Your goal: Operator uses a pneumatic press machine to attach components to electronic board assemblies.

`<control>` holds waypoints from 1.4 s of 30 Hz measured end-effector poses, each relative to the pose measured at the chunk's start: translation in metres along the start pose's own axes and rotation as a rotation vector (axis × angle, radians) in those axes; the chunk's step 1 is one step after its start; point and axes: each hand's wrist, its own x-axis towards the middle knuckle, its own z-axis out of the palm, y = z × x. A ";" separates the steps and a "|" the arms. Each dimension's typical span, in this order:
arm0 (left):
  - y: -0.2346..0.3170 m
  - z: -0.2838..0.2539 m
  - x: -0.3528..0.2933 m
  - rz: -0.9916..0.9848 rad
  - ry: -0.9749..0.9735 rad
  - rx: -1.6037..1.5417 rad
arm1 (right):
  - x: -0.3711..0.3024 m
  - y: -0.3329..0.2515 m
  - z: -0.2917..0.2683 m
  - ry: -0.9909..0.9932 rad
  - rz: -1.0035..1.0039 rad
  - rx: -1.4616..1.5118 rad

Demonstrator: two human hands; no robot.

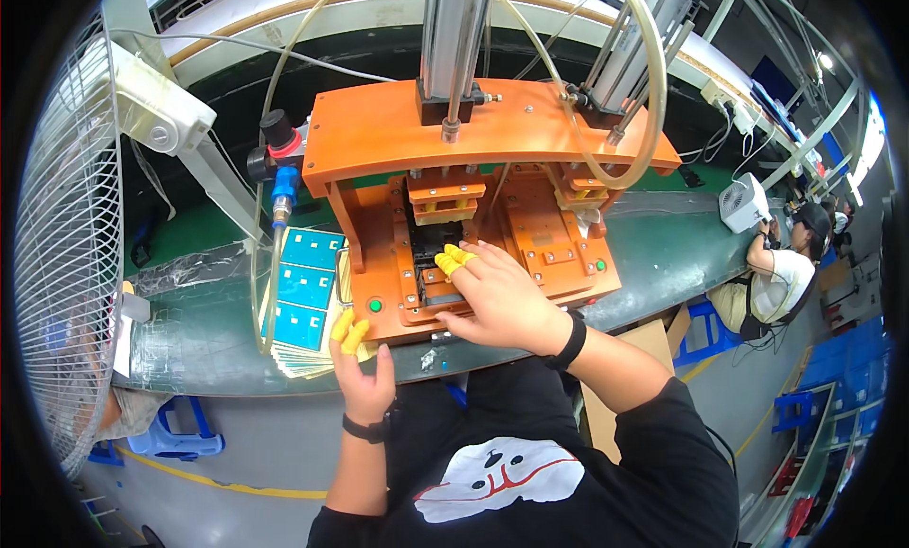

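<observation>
Viewpoint: the camera sits on my head, looking steeply down over my chest.
Facing: forward onto the orange press fixture [454, 207] at frame centre.
Nearness: close; my forearms enter from the lower edge.
Distortion: fisheye, edges bend, black rim.
Shared views: only one view here.

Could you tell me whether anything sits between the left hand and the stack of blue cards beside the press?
Nothing visible does. The left hand hovers at the near edge of the stack of blue cards, its yellow-capped fingers just over it. The right hand is away, at the orange press fixture.
</observation>
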 end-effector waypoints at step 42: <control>-0.080 -0.085 0.010 -0.021 -0.279 0.525 | -0.005 -0.105 0.209 -0.106 0.082 0.740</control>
